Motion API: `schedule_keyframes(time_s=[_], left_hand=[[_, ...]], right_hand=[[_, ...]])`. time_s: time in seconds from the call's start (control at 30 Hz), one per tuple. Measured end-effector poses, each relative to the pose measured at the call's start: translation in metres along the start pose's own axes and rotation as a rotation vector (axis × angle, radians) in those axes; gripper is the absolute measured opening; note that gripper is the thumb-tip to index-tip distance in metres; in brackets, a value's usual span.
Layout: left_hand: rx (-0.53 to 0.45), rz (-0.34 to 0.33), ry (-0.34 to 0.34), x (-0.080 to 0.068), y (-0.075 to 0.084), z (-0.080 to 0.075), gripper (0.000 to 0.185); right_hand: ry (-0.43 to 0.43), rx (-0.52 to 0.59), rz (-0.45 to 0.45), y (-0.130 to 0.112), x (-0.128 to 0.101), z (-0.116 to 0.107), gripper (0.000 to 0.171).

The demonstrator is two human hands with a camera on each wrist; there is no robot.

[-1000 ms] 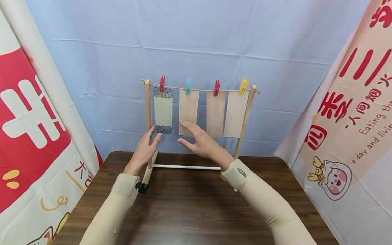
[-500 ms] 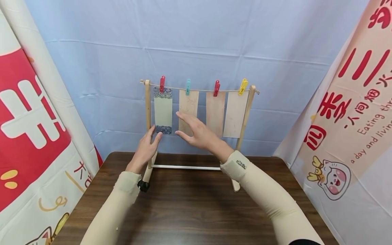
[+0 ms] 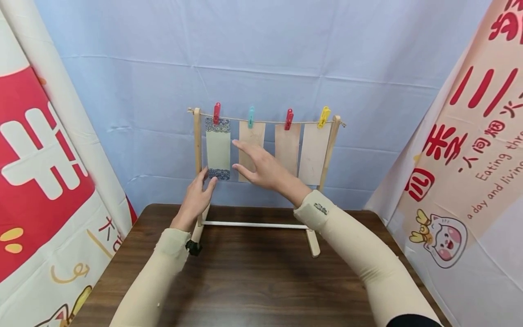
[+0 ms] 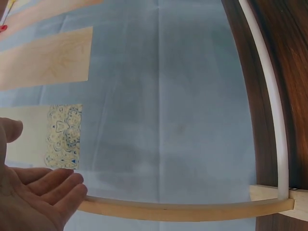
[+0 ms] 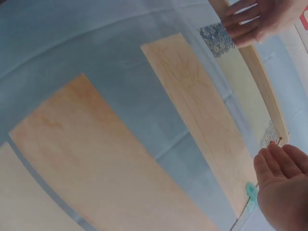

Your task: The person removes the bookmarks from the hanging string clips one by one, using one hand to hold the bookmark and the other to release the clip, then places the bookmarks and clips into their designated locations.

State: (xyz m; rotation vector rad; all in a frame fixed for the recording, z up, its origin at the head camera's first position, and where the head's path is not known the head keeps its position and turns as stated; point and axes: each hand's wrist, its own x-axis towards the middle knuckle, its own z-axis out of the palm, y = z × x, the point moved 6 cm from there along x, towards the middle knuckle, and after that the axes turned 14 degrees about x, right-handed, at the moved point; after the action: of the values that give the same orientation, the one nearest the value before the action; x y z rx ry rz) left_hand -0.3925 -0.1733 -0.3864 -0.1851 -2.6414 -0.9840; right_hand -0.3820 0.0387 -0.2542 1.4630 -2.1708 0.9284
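Note:
Four-sided paper strips hang from a string on a wooden rack. At the left, a pale green strip (image 3: 218,150) with blue patterned ends hangs from a red clothespin (image 3: 216,113). My left hand (image 3: 197,196) is at its lower edge beside the left post (image 3: 198,145), fingers extended and thumb apart. My right hand (image 3: 263,169) is raised in front of a beige strip (image 3: 250,136) under a teal clothespin (image 3: 251,116), partly covering it. Its fingers point left, thumb spread, with nothing between them. In the right wrist view, the patterned strip (image 5: 245,91) lies between both hands.
Further right hang a pinkish-tan strip (image 3: 287,147) on a red clothespin and a pale strip (image 3: 313,154) on a yellow clothespin (image 3: 324,116). A white bar (image 3: 253,225) joins the rack's feet on the dark wooden table (image 3: 253,281). Light blue cloth (image 3: 261,54) hangs behind.
My right hand has risen and shifted slightly left, up along the beige strip toward the patterned one. My left hand has stayed nearly in place by the left post.

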Motion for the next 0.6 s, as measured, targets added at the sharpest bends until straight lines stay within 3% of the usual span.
schedule_keyframes(time_s=[0.23, 0.6], left_hand=[[-0.036, 0.018, 0.031, 0.001, 0.000, -0.001, 0.071], [-0.069, 0.020, 0.067, -0.003, -0.005, -0.005, 0.059]], right_hand=[[0.049, -0.013, -0.035, -0.006, 0.013, -0.012, 0.063], [0.064, -0.011, 0.000, -0.009, 0.038, -0.023, 0.062]])
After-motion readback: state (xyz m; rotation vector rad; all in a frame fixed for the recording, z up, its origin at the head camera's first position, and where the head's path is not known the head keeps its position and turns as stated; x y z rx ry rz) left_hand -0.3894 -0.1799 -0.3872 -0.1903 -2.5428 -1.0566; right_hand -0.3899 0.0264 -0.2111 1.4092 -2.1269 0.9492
